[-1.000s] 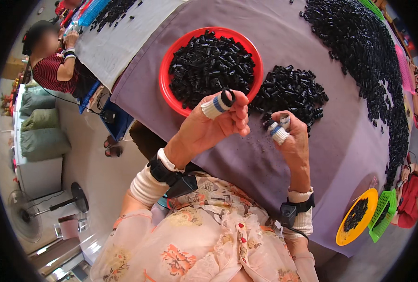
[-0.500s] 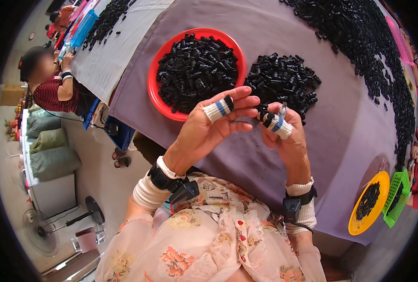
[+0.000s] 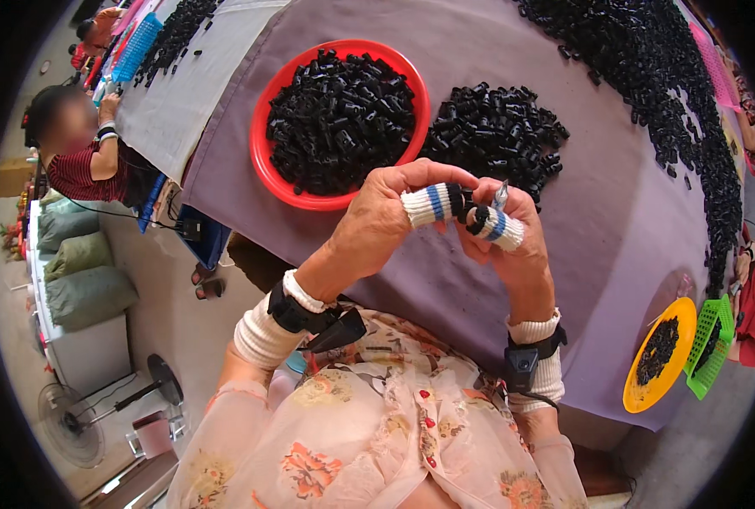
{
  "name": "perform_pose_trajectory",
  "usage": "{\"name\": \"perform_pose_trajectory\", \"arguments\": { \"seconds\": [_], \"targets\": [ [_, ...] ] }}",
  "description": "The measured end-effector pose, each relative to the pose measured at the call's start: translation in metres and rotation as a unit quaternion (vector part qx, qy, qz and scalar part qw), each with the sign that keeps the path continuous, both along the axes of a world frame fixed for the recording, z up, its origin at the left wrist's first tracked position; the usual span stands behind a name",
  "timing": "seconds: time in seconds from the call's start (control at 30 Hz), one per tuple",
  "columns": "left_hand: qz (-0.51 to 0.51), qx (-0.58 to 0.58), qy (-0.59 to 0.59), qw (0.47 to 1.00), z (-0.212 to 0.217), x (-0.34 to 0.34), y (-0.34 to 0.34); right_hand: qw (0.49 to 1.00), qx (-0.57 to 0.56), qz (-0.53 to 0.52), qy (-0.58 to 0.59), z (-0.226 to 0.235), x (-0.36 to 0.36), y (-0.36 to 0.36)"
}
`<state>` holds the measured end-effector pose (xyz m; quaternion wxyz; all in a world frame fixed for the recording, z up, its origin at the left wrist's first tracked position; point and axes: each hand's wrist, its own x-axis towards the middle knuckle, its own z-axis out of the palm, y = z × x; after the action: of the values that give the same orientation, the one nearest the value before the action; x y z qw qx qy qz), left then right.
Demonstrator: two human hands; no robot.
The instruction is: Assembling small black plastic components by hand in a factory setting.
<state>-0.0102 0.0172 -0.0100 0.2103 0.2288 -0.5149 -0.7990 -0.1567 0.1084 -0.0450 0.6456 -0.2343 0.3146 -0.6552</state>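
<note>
My left hand point(image 3: 381, 204) and my right hand point(image 3: 517, 229) meet in front of my chest, just on the near side of the black parts. The left fingers are closed in a pinch against the right fingertips; a dark bit shows there, too small to tell from the black ends of the knitted finger sleeves. Between the right thumb and fingers sits a small silver-tipped tool point(image 3: 501, 196), its lower part hidden. Beyond the hands, a red basin point(image 3: 257, 140) holds many small black plastic parts point(image 3: 343, 119). A loose heap of black parts point(image 3: 496, 131) lies right of it.
A larger spread of black parts point(image 3: 632, 68) covers the table's far right. A yellow plate point(image 3: 634, 394) and a green basket point(image 3: 701, 388) stand at the right edge. Another person point(image 3: 84, 161) sits at the left table. A fan point(image 3: 72, 420) stands on the floor.
My left hand has gone from spread fingers to a pinch and moved in to meet the right hand. The right hand keeps the silver-tipped tool. The whole view has shifted slightly.
</note>
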Motion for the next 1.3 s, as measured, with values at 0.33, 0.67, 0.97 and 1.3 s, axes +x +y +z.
{"name": "perform_pose_trajectory", "arguments": {
  "seconds": [0.33,0.67,0.97,1.3],
  "targets": [
    [-0.012,0.203,0.108,0.973,-0.011,0.006,-0.007,0.999,0.003,-0.03,0.024,0.013,0.005,-0.003],
    [-0.034,0.244,0.179,0.952,-0.012,0.006,-0.008,0.974,-0.038,-0.107,0.194,0.038,0.011,-0.002],
    [0.024,0.244,0.149,0.958,-0.007,0.004,-0.005,0.87,-0.147,-0.186,0.432,0.037,0.014,-0.003],
    [0.021,0.23,0.142,0.963,0.002,-0.001,-0.004,0.737,-0.219,-0.289,0.571,0.034,0.013,-0.009]
  ]
}}
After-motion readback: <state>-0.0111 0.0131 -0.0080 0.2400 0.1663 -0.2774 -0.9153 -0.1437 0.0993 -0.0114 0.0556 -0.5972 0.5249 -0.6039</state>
